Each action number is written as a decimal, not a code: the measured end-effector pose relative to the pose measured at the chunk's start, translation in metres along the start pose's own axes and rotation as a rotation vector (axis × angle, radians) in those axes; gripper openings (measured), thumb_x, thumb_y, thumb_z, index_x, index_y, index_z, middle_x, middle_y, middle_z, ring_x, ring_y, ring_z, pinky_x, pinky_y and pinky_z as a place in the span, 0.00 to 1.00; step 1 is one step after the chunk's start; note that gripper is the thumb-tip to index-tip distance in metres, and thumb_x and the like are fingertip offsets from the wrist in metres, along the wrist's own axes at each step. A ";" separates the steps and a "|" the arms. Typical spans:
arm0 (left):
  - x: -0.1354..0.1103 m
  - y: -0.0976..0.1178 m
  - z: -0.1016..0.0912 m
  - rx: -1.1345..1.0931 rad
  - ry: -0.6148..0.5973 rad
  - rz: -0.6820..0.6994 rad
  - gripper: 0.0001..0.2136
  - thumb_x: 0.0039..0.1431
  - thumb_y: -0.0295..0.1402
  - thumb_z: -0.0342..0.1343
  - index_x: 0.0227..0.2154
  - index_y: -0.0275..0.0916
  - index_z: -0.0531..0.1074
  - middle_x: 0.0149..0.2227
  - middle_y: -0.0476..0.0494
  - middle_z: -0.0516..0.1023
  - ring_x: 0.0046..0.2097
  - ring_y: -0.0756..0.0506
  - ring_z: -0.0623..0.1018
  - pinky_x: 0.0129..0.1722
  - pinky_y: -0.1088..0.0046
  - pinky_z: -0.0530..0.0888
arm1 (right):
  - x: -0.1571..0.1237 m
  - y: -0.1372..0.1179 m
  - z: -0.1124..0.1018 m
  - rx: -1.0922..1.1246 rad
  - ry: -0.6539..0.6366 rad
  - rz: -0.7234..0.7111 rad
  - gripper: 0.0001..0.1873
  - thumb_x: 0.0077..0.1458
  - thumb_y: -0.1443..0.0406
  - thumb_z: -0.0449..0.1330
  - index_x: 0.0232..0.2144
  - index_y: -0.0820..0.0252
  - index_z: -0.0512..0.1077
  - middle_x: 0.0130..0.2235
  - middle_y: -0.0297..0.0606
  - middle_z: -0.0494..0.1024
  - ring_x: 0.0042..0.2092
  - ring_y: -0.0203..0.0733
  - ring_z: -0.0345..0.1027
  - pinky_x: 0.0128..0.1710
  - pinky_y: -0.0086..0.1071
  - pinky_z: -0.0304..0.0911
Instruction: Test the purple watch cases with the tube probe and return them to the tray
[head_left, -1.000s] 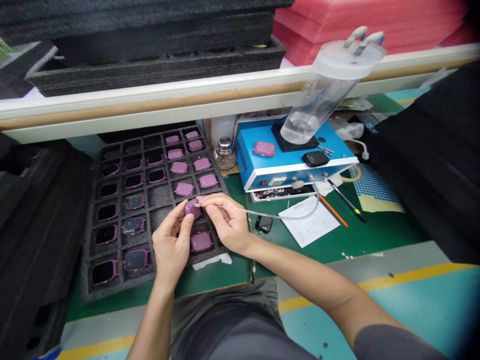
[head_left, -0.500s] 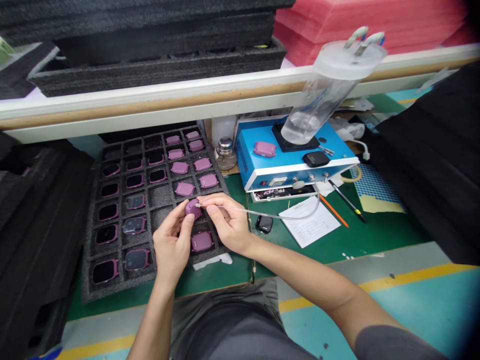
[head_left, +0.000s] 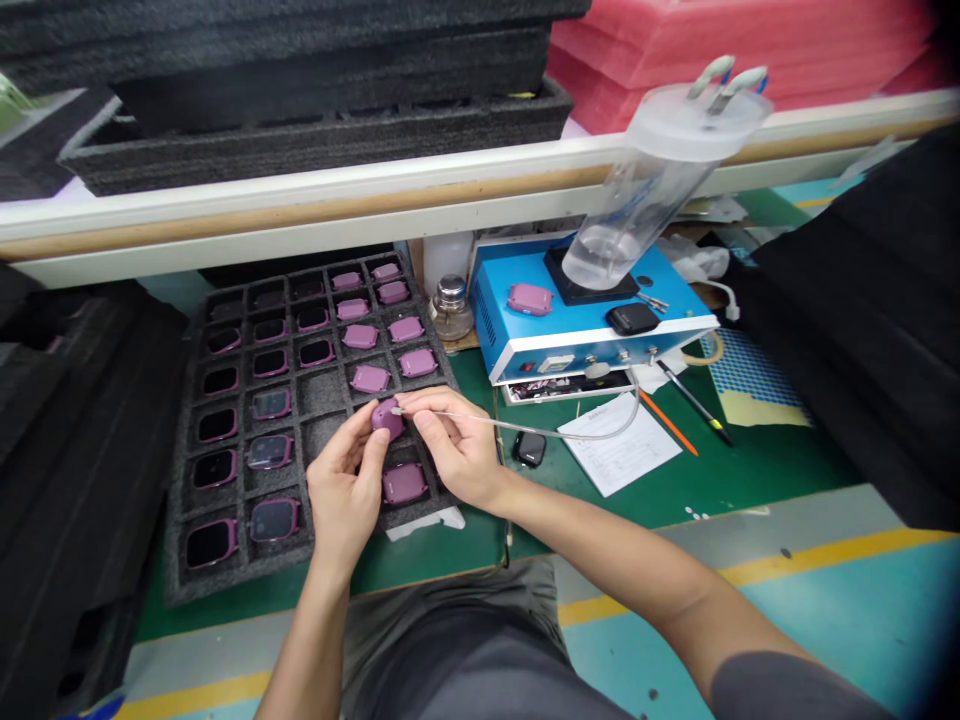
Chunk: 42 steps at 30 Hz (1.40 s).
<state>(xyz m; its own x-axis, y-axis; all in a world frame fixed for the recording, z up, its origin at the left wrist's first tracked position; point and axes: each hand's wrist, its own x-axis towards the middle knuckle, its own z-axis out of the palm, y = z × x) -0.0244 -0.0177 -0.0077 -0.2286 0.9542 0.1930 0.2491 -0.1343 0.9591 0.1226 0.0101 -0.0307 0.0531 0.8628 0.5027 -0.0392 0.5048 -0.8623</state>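
- A small, rounded purple watch case point(head_left: 384, 420) is held above the near right part of a dark grey foam tray with square pockets point(head_left: 255, 568), its purple shell turned up towards the camera; its underside is hidden.
- The case is clamped at its left and near edges by the left hand point(head_left: 341, 482), the thumb laid on the near side and the fingers curled round the far side.
- The front end of a thin, clear flexible tube point(head_left: 517, 428) is pinched by the right hand point(head_left: 459, 448), thumb and fingers brought together; its small tip is set against the shell, though exact contact is too small to tell.
- The tube is led in a loose curve over a white printed sheet point(head_left: 616, 450) to the front of a blue metal box with white edges point(head_left: 517, 340).
- In handling, the case is judged light, stiff and smooth, so a slip is possible if it is squeezed only at a rounded corner.
- Its glass face, like those shown by the dark-screened purple watches point(head_left: 211, 543) in the left columns, is judged the part most easily scratched.
- The hold is best taken across the two opposite side edges, with the fingers kept off the glass.
- The tube is judged soft and springy; control is best had close behind its tip.
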 end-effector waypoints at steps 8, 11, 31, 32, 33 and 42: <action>0.000 0.000 0.000 0.009 -0.003 -0.005 0.24 0.61 0.49 0.67 0.53 0.36 0.82 0.50 0.35 0.87 0.49 0.38 0.87 0.53 0.62 0.85 | 0.000 -0.001 0.000 0.006 0.005 -0.011 0.10 0.71 0.59 0.58 0.42 0.52 0.79 0.45 0.41 0.85 0.50 0.45 0.82 0.53 0.44 0.77; 0.000 0.001 0.000 0.026 -0.001 -0.007 0.25 0.61 0.50 0.66 0.53 0.36 0.82 0.50 0.35 0.87 0.49 0.38 0.87 0.53 0.62 0.84 | 0.001 -0.001 0.000 -0.008 0.002 -0.001 0.11 0.71 0.58 0.58 0.41 0.52 0.79 0.45 0.41 0.86 0.50 0.45 0.82 0.53 0.44 0.78; -0.002 -0.002 0.004 0.009 -0.009 -0.005 0.24 0.61 0.49 0.66 0.53 0.36 0.81 0.49 0.35 0.87 0.49 0.38 0.87 0.52 0.62 0.84 | 0.001 -0.001 0.000 -0.004 0.002 -0.018 0.10 0.71 0.59 0.58 0.41 0.52 0.79 0.44 0.42 0.85 0.49 0.45 0.82 0.53 0.43 0.78; -0.001 -0.001 0.003 0.020 -0.015 -0.001 0.24 0.62 0.48 0.65 0.53 0.36 0.81 0.49 0.35 0.86 0.49 0.39 0.87 0.52 0.62 0.84 | 0.000 -0.002 0.000 -0.003 0.003 -0.024 0.10 0.71 0.60 0.58 0.41 0.52 0.79 0.44 0.41 0.85 0.49 0.45 0.82 0.53 0.43 0.78; 0.001 0.000 0.000 0.040 -0.022 0.011 0.23 0.63 0.47 0.64 0.54 0.36 0.80 0.50 0.36 0.86 0.49 0.39 0.87 0.52 0.63 0.84 | -0.002 -0.003 -0.001 -0.003 0.007 -0.029 0.10 0.71 0.60 0.58 0.42 0.52 0.79 0.45 0.41 0.86 0.50 0.45 0.82 0.53 0.44 0.78; 0.033 0.022 -0.079 0.718 -0.370 0.178 0.14 0.72 0.31 0.49 0.51 0.42 0.79 0.48 0.42 0.84 0.50 0.40 0.81 0.56 0.60 0.75 | -0.017 -0.001 -0.004 0.041 0.066 0.024 0.09 0.70 0.58 0.60 0.43 0.52 0.79 0.44 0.43 0.84 0.50 0.49 0.81 0.49 0.48 0.80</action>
<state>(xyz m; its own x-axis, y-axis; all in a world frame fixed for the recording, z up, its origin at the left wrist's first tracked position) -0.1011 -0.0104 0.0363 0.1646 0.9779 0.1287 0.8217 -0.2081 0.5306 0.1254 -0.0051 -0.0390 0.1176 0.8719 0.4754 -0.0820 0.4856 -0.8703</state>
